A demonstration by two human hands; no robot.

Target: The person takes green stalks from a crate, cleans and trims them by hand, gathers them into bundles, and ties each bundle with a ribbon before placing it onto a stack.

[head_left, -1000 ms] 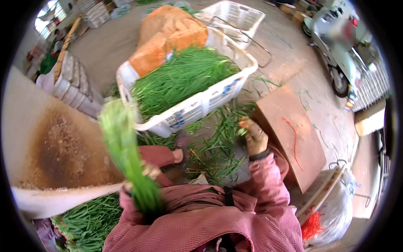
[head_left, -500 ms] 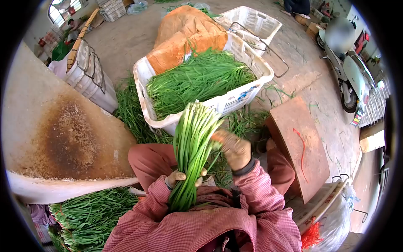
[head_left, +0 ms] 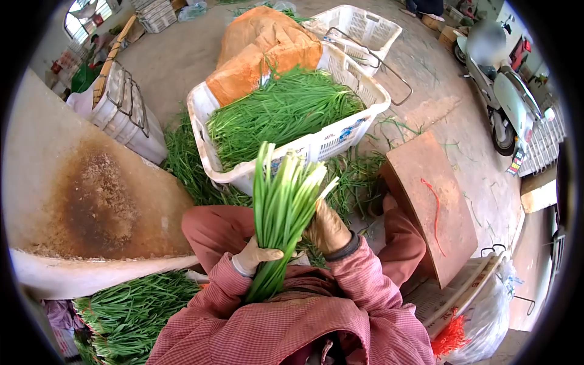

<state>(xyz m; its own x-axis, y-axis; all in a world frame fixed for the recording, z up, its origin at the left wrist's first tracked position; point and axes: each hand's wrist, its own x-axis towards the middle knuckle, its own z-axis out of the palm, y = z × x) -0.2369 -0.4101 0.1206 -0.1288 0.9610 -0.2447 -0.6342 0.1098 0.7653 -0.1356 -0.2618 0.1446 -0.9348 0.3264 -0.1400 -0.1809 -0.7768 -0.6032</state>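
A bunch of garlic chives (head_left: 277, 207) stands upright in front of my lap, pale stalk ends up and green leaves down. My left hand (head_left: 258, 255), gloved, is closed round its lower part, thumb across the front. My right hand (head_left: 328, 228), in a stained brownish glove, is closed at the bunch's right side near the pale ends; its fingertips are partly hidden behind the stalks. A few stalks lean out to the right above it. Beyond the bunch, more chives (head_left: 286, 115) lie heaped in a white plastic crate (head_left: 298, 152), partly under an orange cloth (head_left: 261, 48).
At my right stands a brown board (head_left: 432, 207) with a red tie (head_left: 435, 213) on it. Red strings (head_left: 450, 334) hang by a plastic bag at lower right. Stacked chives (head_left: 140, 310) lie at lower left, below a stained pale panel (head_left: 103, 201). A scooter (head_left: 505, 103) is parked at right.
My right hand, blurred before, has come down slightly and left against the bunch's side. The pale ends now fan out more to the right. My left hand still grips the lower part.
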